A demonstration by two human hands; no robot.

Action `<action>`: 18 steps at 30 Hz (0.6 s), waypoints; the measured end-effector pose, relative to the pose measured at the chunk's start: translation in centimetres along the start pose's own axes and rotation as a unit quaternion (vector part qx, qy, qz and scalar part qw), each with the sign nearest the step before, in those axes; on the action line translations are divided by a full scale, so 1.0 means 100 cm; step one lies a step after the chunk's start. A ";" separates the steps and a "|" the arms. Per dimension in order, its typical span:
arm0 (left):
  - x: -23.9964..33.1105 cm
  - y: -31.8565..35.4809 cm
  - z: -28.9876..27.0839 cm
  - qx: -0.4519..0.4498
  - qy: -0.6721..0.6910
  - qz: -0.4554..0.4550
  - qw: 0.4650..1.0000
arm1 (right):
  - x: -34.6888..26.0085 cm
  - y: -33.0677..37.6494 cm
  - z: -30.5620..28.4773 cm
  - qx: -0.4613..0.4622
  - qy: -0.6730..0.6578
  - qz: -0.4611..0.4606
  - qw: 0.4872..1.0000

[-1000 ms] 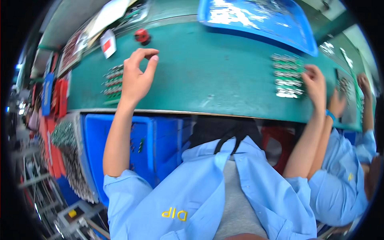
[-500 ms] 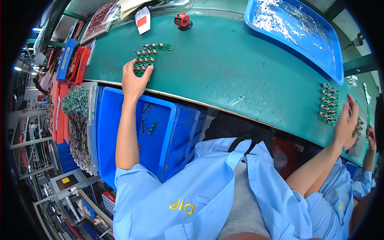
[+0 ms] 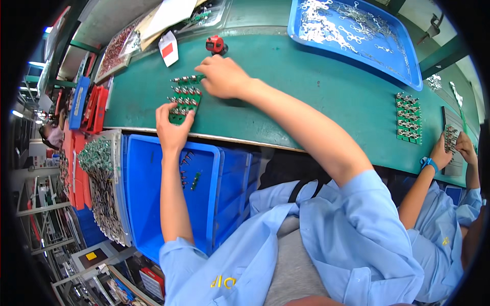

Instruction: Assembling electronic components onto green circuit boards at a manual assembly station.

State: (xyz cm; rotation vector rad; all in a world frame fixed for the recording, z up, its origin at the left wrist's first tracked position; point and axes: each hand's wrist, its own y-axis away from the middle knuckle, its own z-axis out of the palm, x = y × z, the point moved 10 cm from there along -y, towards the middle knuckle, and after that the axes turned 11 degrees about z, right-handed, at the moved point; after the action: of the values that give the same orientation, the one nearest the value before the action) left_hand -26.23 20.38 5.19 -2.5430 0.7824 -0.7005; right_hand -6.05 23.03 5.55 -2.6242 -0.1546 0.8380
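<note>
The left hand (image 3: 172, 130) grips the near edge of a green circuit board panel studded with small metal connectors (image 3: 185, 98), thumb and fingers pinched on it. The right hand (image 3: 223, 76) lies curled over the panel's far corner, fingers touching it. The panel lies flat near the front edge of the green counter (image 3: 316, 86). Just beyond the right hand sits a small red device (image 3: 216, 45). Under the counter's edge stands a blue plastic bin (image 3: 148, 194). Well to the right lie a second green connector panel (image 3: 409, 118) and a blue tray of metal parts (image 3: 357, 35).

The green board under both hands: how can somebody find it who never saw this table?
Follow the green table to its near-left edge. The green board, studded with metal parts, lies between the left hand and right hand. A similar board lies far right, untouched.
</note>
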 end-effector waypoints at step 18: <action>0.135 -0.034 0.046 -0.059 0.169 0.193 0.965 | 0.127 0.125 -0.134 -0.080 -0.016 0.300 0.950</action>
State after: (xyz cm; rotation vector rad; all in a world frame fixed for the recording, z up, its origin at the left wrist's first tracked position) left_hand -12.58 15.81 7.82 -2.2890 1.4243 -0.9857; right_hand 11.93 9.94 3.91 -2.8446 0.6245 1.0919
